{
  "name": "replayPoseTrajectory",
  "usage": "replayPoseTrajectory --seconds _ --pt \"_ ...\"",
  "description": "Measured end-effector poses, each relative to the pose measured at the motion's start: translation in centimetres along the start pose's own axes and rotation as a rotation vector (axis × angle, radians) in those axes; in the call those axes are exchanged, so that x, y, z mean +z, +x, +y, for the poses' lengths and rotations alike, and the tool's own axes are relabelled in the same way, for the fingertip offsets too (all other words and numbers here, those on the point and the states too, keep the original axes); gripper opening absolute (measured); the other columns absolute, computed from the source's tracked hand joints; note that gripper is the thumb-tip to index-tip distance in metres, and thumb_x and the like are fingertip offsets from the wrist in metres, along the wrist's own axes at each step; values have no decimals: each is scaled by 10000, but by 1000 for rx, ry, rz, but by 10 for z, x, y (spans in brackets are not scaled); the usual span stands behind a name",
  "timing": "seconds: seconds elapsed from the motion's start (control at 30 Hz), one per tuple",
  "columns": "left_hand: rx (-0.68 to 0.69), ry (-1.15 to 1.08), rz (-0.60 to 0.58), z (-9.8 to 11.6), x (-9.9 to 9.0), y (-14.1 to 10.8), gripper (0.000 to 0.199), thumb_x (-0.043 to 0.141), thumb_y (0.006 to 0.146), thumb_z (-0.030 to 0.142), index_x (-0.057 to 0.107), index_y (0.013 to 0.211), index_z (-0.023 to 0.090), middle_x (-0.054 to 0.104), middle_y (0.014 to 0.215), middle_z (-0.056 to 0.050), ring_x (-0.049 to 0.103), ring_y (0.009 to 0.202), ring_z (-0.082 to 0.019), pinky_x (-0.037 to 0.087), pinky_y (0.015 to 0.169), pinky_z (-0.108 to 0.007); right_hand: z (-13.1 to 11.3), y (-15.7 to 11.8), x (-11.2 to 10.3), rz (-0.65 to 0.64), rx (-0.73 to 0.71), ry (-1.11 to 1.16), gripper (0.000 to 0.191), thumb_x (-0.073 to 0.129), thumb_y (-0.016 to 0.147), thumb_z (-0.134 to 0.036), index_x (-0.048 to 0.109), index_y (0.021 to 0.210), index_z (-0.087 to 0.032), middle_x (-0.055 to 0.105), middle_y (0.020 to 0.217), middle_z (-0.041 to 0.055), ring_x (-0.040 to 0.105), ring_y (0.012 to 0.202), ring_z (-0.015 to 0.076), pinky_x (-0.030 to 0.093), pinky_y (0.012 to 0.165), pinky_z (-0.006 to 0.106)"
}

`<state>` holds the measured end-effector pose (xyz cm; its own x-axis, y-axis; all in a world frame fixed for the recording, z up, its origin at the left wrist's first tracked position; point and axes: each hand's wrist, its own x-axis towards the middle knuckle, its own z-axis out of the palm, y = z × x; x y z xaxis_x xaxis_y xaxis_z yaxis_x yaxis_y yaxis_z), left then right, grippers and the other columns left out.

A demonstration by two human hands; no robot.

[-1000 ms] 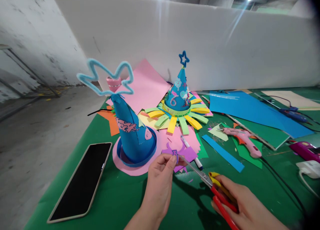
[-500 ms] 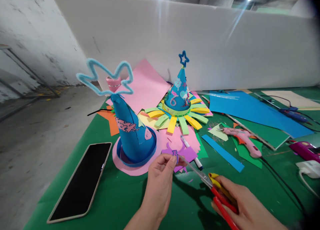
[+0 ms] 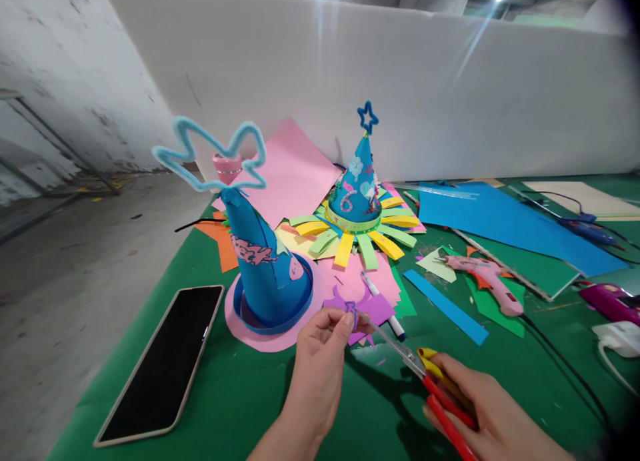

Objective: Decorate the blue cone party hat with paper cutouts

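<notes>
Between thumb and fingers, my left hand (image 3: 323,361) pinches a small purple paper cutout (image 3: 351,307) with a dark drawn outline. My right hand (image 3: 487,404) grips scissors (image 3: 443,394) with red and yellow handles; their blade tips reach the cutout at my left fingertips. Purple paper scraps (image 3: 377,307) and a white marker (image 3: 397,327) with a dark end lie just behind my fingers. Left of my hands stands a blue cone hat (image 3: 267,267) on a pink round brim (image 3: 273,343), topped by a light-blue pipe-cleaner shape (image 3: 260,144).
A second blue cone hat (image 3: 356,194) with yellow and green strips stands behind. A phone (image 3: 163,364) lies at the left edge. On the right are a pink glue gun (image 3: 483,274) with its cord, a blue strip (image 3: 445,305) and a large blue sheet (image 3: 500,224).
Almost nothing differs. The cutout at my left fingertips has shifted very slightly, and the scissors stay against it.
</notes>
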<state>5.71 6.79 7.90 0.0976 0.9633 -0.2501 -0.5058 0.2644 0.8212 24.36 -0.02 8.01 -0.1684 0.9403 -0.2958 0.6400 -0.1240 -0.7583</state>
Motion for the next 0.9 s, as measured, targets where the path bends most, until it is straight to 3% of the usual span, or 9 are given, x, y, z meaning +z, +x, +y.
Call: replayPoseTrajectory --seconds 0.13,0.33,0.63,0.77,0.9 --pt "4 -5 -2 0 1 -2 147 692 709 263 620 631 162 654 652 -18 606 724 -159 417 746 -252 -1 0 1 31 1 9 171 501 780 -385 524 841 -227 637 667 27 654 647 204 531 539 209" --pt "-6 -11 -15 -1 1 -2 121 669 733 241 626 653 161 669 693 -24 614 744 -159 416 778 -260 0 0 1 30 -10 41 161 507 783 -369 522 849 -224 636 678 34 660 704 214 537 568 211" --pt "-1 -4 -11 -2 0 -1 137 686 716 261 622 659 154 667 697 -34 619 759 -178 417 764 -275 2 -1 3 86 -67 79 194 511 778 -386 558 846 -211 640 660 28 634 627 188 524 540 196" --pt "7 23 -34 -3 -1 -1 130 658 745 255 608 671 161 666 702 -26 614 767 -171 408 762 -269 6 -4 4 89 -27 77 207 535 754 -423 559 771 -218 619 621 23 600 575 182 492 472 194" --pt "19 81 -77 -4 -4 0 142 626 775 262 583 683 163 665 710 -28 608 760 -167 396 734 -263 14 -7 3 42 45 147 269 553 734 -481 564 771 -215 627 674 36 597 620 191 506 534 216"
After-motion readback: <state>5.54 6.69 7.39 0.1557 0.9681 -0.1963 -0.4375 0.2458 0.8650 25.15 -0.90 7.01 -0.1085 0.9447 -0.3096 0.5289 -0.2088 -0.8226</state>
